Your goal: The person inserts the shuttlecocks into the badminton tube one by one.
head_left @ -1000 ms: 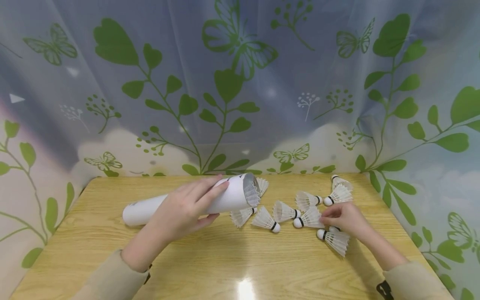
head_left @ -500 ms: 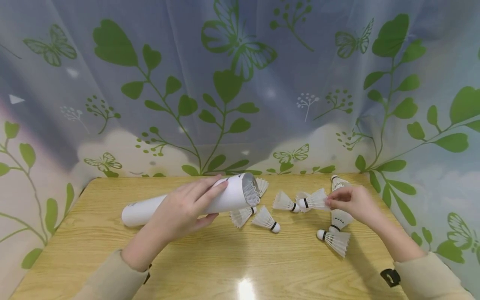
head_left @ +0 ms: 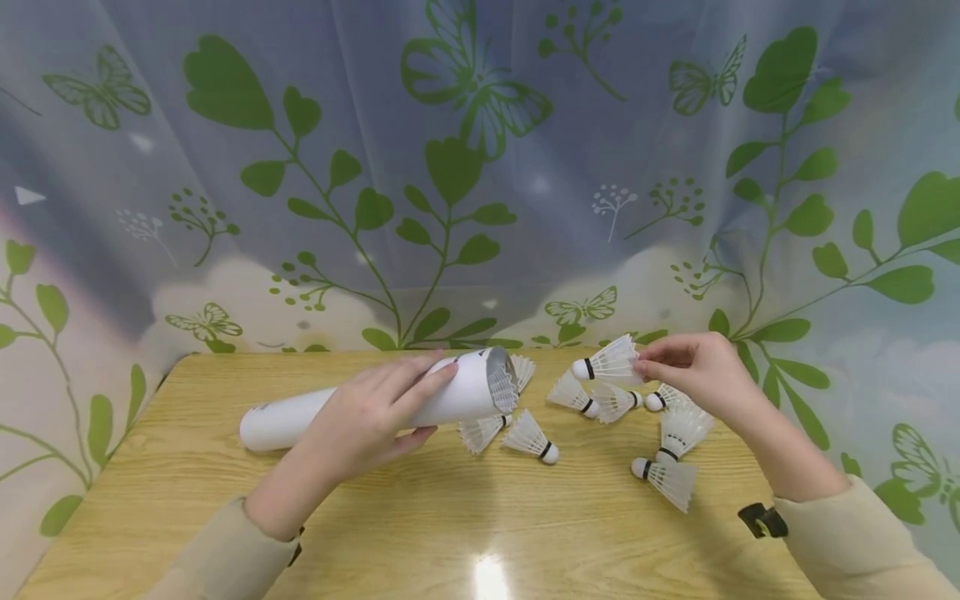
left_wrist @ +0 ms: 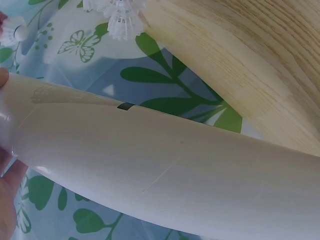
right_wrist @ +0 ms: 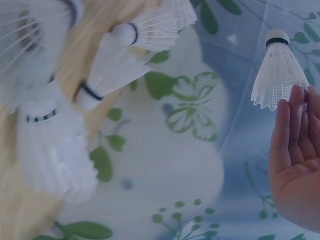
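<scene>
My left hand [head_left: 375, 412] grips a white cardboard shuttlecock tube [head_left: 457, 390], its mouth tilted up to the right. A shuttlecock's skirt [head_left: 502, 385] shows inside that mouth. In the left wrist view the tube [left_wrist: 165, 155] fills the lower part. My right hand [head_left: 705, 375] pinches a white shuttlecock [head_left: 611, 358] by the skirt's rim, above the table, its cork pointing left toward the tube. The right wrist view shows this held shuttlecock [right_wrist: 278, 70] at the fingertips [right_wrist: 298, 97], cork up.
Several loose shuttlecocks lie on the wooden table [head_left: 420, 517]. One [head_left: 531, 437] is just right of the tube's mouth, and another [head_left: 666, 482] lies at the near right. A patterned curtain [head_left: 322, 167] hangs behind the table.
My right hand has picked up a shuttlecock from the right-hand group and raised it up and slightly left. My left hand and the tube stay almost in place.
</scene>
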Action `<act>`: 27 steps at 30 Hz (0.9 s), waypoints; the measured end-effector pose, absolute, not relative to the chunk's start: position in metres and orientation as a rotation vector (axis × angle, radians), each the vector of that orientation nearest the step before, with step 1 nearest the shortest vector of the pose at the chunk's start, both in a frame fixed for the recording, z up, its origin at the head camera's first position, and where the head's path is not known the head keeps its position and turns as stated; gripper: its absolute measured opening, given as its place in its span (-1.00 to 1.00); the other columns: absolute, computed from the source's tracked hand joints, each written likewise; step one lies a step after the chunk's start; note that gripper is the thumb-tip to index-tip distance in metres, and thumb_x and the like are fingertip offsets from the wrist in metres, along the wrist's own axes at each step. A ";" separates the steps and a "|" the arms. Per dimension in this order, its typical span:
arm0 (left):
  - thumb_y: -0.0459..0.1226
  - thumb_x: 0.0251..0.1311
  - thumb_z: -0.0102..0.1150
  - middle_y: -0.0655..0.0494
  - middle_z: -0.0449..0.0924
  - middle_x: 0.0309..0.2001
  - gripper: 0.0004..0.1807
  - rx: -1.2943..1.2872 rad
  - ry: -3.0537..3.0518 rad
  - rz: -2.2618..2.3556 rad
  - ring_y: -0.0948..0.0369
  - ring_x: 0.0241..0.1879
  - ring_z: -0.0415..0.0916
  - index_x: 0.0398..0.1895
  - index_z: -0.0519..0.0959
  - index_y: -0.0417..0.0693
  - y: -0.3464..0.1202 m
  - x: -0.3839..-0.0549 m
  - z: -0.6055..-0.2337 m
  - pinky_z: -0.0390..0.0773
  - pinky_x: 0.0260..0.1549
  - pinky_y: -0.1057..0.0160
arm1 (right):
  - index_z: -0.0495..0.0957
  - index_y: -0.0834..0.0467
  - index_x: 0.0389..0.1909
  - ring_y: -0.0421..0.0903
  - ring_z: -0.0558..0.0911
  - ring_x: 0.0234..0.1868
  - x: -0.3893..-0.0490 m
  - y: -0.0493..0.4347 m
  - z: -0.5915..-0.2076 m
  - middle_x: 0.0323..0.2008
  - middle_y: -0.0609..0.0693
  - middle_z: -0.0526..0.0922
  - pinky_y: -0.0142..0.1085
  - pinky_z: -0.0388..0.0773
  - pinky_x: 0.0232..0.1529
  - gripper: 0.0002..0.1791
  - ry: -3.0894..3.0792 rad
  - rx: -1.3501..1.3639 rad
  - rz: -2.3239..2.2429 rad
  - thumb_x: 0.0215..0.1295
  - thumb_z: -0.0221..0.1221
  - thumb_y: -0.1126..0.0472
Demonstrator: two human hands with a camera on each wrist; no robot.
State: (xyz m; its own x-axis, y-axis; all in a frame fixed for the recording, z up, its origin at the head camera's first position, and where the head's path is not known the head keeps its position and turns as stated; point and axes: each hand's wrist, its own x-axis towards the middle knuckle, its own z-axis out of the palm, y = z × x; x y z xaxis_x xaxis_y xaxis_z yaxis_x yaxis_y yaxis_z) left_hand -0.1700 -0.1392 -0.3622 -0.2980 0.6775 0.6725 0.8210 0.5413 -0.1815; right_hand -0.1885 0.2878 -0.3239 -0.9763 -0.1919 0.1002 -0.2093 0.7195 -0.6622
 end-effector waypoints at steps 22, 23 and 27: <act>-0.22 -0.24 0.77 -0.16 0.67 0.23 0.02 -1.205 -2.040 -0.260 -0.07 0.03 0.76 0.42 0.49 -0.14 -0.137 -0.174 -0.366 0.82 0.01 -0.01 | 0.79 0.28 -0.12 -0.30 0.79 -0.29 -0.178 0.229 -0.286 -0.23 0.10 0.85 -0.43 0.80 -0.14 -0.83 -2.689 0.527 1.376 0.33 0.42 0.30; -0.21 -0.25 0.77 -0.16 0.67 0.23 0.02 -1.204 -2.035 -0.261 -0.07 0.02 0.76 0.42 0.49 -0.15 -0.137 -0.175 -0.367 0.83 0.00 -0.01 | 0.79 0.29 -0.12 -0.29 0.80 -0.29 -0.178 0.227 -0.285 -0.24 0.08 0.85 -0.42 0.80 -0.14 -0.84 -2.676 0.547 1.389 0.33 0.42 0.32; -0.22 -0.25 0.77 -0.16 0.67 0.22 0.02 -1.202 -2.032 -0.263 -0.07 0.01 0.77 0.42 0.49 -0.15 -0.136 -0.175 -0.367 0.83 -0.01 -0.01 | 0.80 0.28 -0.17 -0.30 0.78 -0.32 -0.174 0.217 -0.282 -0.27 0.08 0.85 -0.42 0.79 -0.18 -0.88 -2.640 0.639 1.401 0.30 0.42 0.37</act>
